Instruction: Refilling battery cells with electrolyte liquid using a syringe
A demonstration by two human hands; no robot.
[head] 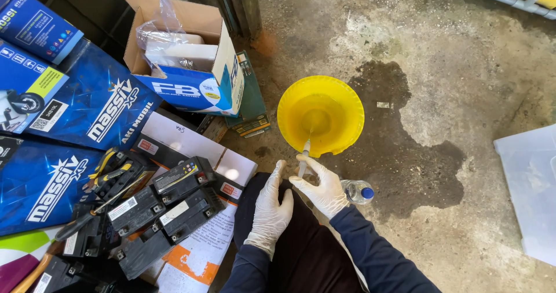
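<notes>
Syringe (pixel 303 157) at frame centre is pinched in your right hand (pixel 324 190), its tip inside the yellow funnel (pixel 320 114). Your left hand (pixel 272 209) rests open on your knee, so the unsteadied funnel could tip and spill near the batteries (pixel 174 203).

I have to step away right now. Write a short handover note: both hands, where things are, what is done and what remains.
Right hand, gloved, holds a syringe with its tip over the yellow funnel. Left hand, gloved, rests open on the dark lap, holding nothing. The funnel sits on the concrete floor; a clear bottle with a blue cap lies by the right hand. Black batteries are stacked to the left. How much is done or left is unclear.
</notes>
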